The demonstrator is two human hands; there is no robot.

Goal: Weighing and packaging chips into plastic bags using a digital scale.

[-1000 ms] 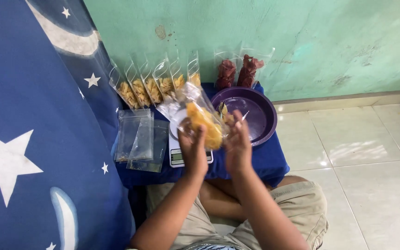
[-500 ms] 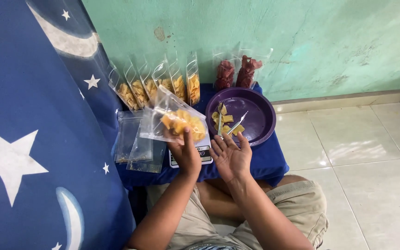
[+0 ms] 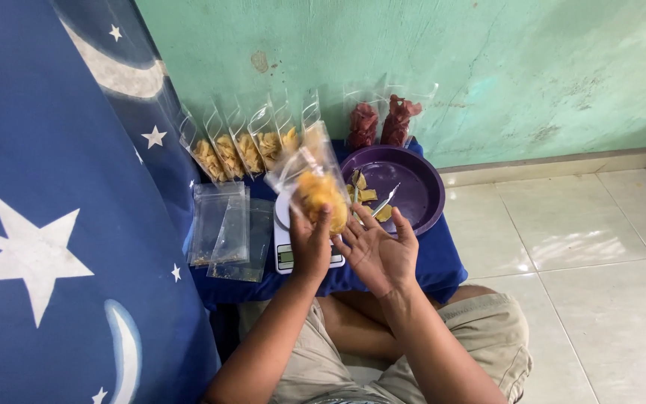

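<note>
Since half a second ago, the clear bag of yellow chips (image 3: pixel 321 196) has been tipped upright and raised a little, and the right hand (image 3: pixel 377 253) has been drawn back from it with the palm turned up.

Little free room is left on the low table covered in blue cloth (image 3: pixel 443 262): its front edge lies just beyond the wrists, and the back edge is met by the green wall (image 3: pixel 487 67). To the left, movement is bounded by a blue curtain with stars (image 3: pixel 54 224); to the right, tiled floor (image 3: pixel 585 239) lies open.

The bag is gripped from below by the left hand (image 3: pixel 310 243), fingers curled around its lower part, above the small white scale (image 3: pixel 285 243). The right hand is held open and flat, fingers spread, just beside the bag and holding nothing.

Empty clear bags (image 3: pixel 226 228) lie left of the scale. A row of filled chip bags (image 3: pixel 244 150) leans along the wall, with two bags of red pieces (image 3: pixel 381 123) beside them. A purple bowl (image 3: pixel 420 191) with a few chips and metal tongs (image 3: pixel 385 200) stands just beyond the right fingertips.
</note>
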